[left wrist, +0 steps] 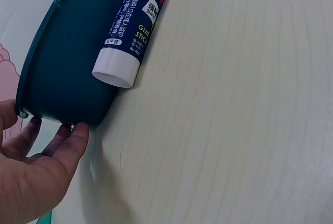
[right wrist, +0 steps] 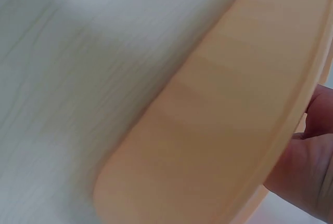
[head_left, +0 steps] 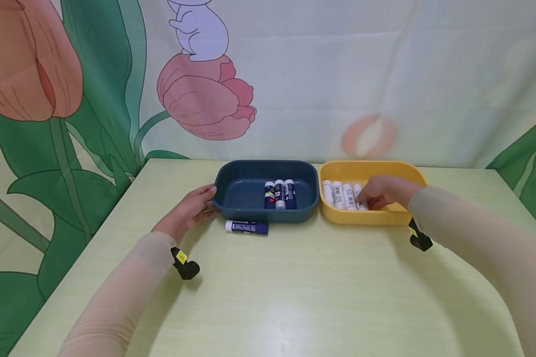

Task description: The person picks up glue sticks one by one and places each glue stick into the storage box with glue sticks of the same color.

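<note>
My left hand (head_left: 192, 207) holds the left end of a dark blue bin (head_left: 245, 215), with thumb at the rim and fingertips against the outer wall, as the left wrist view shows. Three blue glue sticks (head_left: 280, 194) stand side by side in that bin. Another blue glue stick (head_left: 247, 227), white-capped, lies along the bin's front wall on the table. Inside the yellow bin (head_left: 366, 218), my right hand (head_left: 381, 191) pinches the rightmost white glue stick (head_left: 358, 191) in a row. The right wrist view shows mostly the yellow bin's outer wall; the held stick is hidden there.
Both bins stand side by side near the back of the pale wooden table (head_left: 277, 287). Several white glue sticks (head_left: 338, 195) fill the yellow bin's left part. A printed curtain (head_left: 303, 89) with flowers hangs behind the table.
</note>
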`<control>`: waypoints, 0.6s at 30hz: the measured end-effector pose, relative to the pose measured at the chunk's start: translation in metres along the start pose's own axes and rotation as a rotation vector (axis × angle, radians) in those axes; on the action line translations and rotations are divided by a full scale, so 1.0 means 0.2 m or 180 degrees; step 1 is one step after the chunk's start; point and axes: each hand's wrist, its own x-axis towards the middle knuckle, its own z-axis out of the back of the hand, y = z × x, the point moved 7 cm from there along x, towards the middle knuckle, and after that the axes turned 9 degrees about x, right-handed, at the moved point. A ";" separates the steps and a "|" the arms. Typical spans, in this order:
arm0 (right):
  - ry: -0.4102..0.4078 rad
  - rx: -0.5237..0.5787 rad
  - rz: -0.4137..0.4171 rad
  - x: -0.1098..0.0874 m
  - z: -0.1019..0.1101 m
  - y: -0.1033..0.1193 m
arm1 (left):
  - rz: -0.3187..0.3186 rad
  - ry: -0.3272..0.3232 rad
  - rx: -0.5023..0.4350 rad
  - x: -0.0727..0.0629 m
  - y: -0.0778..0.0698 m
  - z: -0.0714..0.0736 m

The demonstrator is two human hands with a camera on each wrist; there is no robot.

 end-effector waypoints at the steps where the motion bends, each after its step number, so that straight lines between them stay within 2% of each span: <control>1: -0.0001 0.0004 0.0000 0.00 0.00 -0.01 | -0.0001 0.0001 0.0000 0.00 0.00 0.00; 15: -0.0119 -0.0234 -0.0005 -0.02 0.01 -0.03 | -0.0004 -0.0012 0.0020 0.00 -0.01 -0.01; 18: -0.0101 -0.0452 0.0011 -0.04 0.01 -0.01 | 0.0006 -0.0007 0.0040 0.00 -0.01 0.00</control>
